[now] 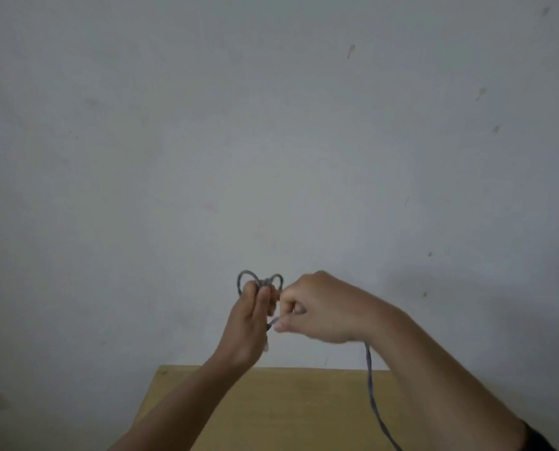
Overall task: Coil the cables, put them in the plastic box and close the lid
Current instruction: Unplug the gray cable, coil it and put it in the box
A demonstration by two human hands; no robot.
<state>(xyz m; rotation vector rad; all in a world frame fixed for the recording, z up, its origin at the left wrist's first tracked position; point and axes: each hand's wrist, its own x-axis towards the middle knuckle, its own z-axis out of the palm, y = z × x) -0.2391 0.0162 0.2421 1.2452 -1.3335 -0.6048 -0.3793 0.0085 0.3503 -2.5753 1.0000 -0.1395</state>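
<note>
— Two hands, both raised in front of the wall, well above the worktop. What has each got?

— Left hand is held upright with its fingers together and pointing up, clamped on a small bundle of grey cable. Two loops of that bundle stick out above the fingertips, side by side, like a bow.

— And the right?

— Right hand sits just beside the left, touching it or nearly so. It is curled into a loose fist, thumb and forefinger pinched on a strand of the same cable right next to the left palm.

— Where does the cable go from there?

— Its loose length drops from under the right wrist, hangs down over the worktop and runs out at the bottom edge of the view — the end is not visible.

— Anything else around the hands?

— Only the worktop below them, a plain wooden surface, with the pale, marked wall behind. A dark sleeve shows at the right forearm, low in the corner. The picture is soft, so how many turns the bundle holds I cannot tell.
</note>
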